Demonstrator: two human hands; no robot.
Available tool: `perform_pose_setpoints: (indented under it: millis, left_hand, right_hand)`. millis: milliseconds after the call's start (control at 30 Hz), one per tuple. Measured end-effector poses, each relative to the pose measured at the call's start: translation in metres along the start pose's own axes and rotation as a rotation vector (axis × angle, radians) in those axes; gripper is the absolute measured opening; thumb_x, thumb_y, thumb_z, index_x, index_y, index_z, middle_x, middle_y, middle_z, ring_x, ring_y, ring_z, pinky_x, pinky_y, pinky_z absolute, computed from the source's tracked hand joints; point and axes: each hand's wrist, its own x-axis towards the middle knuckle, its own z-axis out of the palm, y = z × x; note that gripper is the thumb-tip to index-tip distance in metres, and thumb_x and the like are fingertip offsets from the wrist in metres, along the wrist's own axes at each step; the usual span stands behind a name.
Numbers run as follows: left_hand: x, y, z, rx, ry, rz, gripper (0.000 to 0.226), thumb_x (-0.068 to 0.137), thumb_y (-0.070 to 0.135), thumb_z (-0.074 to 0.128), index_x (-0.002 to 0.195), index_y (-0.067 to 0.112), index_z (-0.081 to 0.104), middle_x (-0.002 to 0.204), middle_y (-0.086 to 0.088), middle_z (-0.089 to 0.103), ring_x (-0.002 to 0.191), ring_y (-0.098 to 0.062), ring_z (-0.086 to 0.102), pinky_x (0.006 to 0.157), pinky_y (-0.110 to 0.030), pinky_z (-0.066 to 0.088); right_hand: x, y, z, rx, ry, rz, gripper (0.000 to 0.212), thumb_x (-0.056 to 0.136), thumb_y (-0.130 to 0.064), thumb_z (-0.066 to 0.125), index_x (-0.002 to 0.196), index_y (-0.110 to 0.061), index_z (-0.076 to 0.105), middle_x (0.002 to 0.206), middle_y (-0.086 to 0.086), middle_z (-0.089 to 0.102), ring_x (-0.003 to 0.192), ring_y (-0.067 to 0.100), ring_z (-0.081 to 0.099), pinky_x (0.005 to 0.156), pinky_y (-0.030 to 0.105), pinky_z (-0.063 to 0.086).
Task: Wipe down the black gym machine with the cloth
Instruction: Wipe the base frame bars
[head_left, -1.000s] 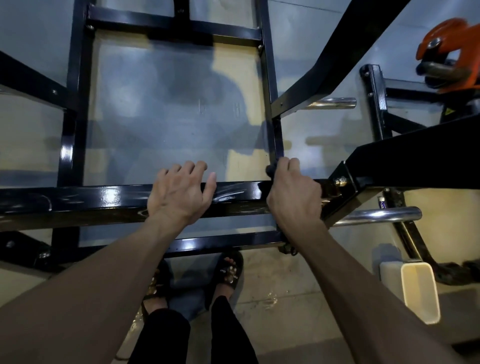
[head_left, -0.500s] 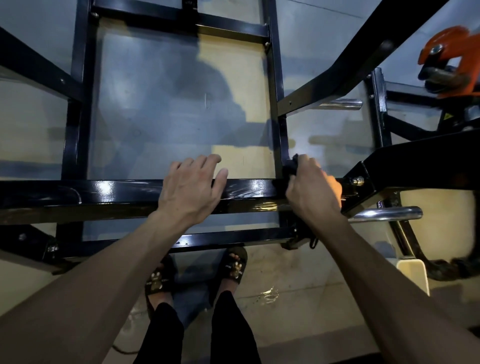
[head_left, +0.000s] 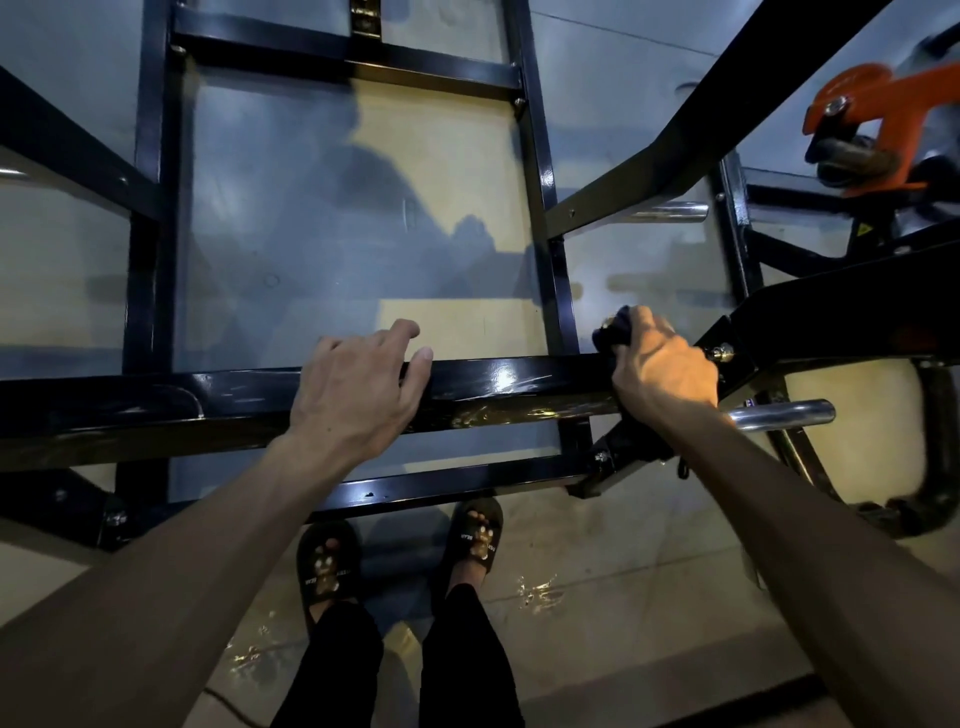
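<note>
The black gym machine's frame fills the view, with a glossy horizontal bar (head_left: 493, 379) running across in front of me. My left hand (head_left: 358, 387) rests on that bar near its middle, fingers draped over the far edge. My right hand (head_left: 662, 371) grips a dark cloth (head_left: 613, 332) and presses it on the bar's right end, beside a bolted joint (head_left: 722, 353). Only a bunched corner of the cloth shows past my fingers. Wet streaks shine on the bar between my hands.
A chrome peg (head_left: 784, 413) sticks out right of my right hand, another chrome peg (head_left: 670, 212) farther back. An orange part (head_left: 872, 104) sits at the top right. A diagonal black beam (head_left: 727, 104) crosses above. My sandalled feet (head_left: 400, 551) stand on wet floor.
My right hand with the cloth has slid to the right along the bar toward the bolted joint. My left hand stays resting on the bar.
</note>
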Motion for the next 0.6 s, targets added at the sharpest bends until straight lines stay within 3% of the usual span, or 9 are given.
perform_pose_setpoints:
  millis: [200, 367, 433, 533, 600]
  left_hand:
    - [-0.005, -0.006, -0.002, -0.037, -0.006, 0.031, 0.044, 0.105, 0.047, 0.026, 0.128, 0.021, 0.053, 0.101, 0.0, 0.076, 0.089, -0.032, 0.068, 0.087, -0.046, 0.043]
    - [-0.005, -0.002, -0.002, -0.051, 0.008, 0.015, 0.047, 0.103, 0.048, 0.025, 0.127, 0.02, 0.055, 0.097, 0.0, 0.076, 0.087, -0.033, 0.068, 0.086, -0.045, 0.043]
    - [-0.004, -0.001, -0.001, -0.045, 0.021, 0.0, 0.049, 0.103, 0.049, 0.024, 0.126, 0.02, 0.055, 0.096, 0.0, 0.076, 0.087, -0.034, 0.068, 0.087, -0.046, 0.044]
    - [-0.003, 0.0, 0.001, -0.045, 0.029, -0.023, 0.052, 0.102, 0.052, 0.02, 0.125, 0.02, 0.054, 0.093, -0.002, 0.076, 0.086, -0.034, 0.068, 0.088, -0.046, 0.044]
    - [-0.004, 0.0, 0.001, -0.055, 0.043, -0.028, 0.052, 0.102, 0.052, 0.02, 0.124, 0.019, 0.054, 0.093, -0.003, 0.076, 0.084, -0.033, 0.067, 0.088, -0.046, 0.044]
  right_hand:
    - [-0.007, -0.036, -0.002, -0.105, -0.019, -0.026, 0.039, 0.106, -0.02, 0.043, 0.145, -0.017, 0.036, 0.137, 0.008, 0.052, 0.11, 0.036, 0.065, 0.076, 0.042, 0.047]
    - [-0.036, -0.088, -0.002, 0.202, 0.007, -0.274, 0.032, 0.099, -0.013, 0.051, 0.13, -0.018, 0.046, 0.127, 0.003, 0.058, 0.099, 0.034, 0.068, 0.074, 0.042, 0.05]
    - [-0.036, -0.083, 0.0, 0.253, 0.024, -0.331, 0.029, 0.103, -0.018, 0.049, 0.131, -0.018, 0.046, 0.128, 0.001, 0.057, 0.098, 0.031, 0.066, 0.074, 0.04, 0.047]
    - [-0.023, -0.043, 0.006, 0.221, 0.05, -0.211, 0.027, 0.106, -0.027, 0.046, 0.131, -0.02, 0.046, 0.119, 0.003, 0.06, 0.101, 0.033, 0.066, 0.073, 0.038, 0.042]
    - [-0.018, -0.016, 0.007, 0.091, 0.067, -0.116, 0.029, 0.106, -0.028, 0.045, 0.134, -0.018, 0.042, 0.125, 0.007, 0.058, 0.103, 0.04, 0.066, 0.074, 0.042, 0.045]
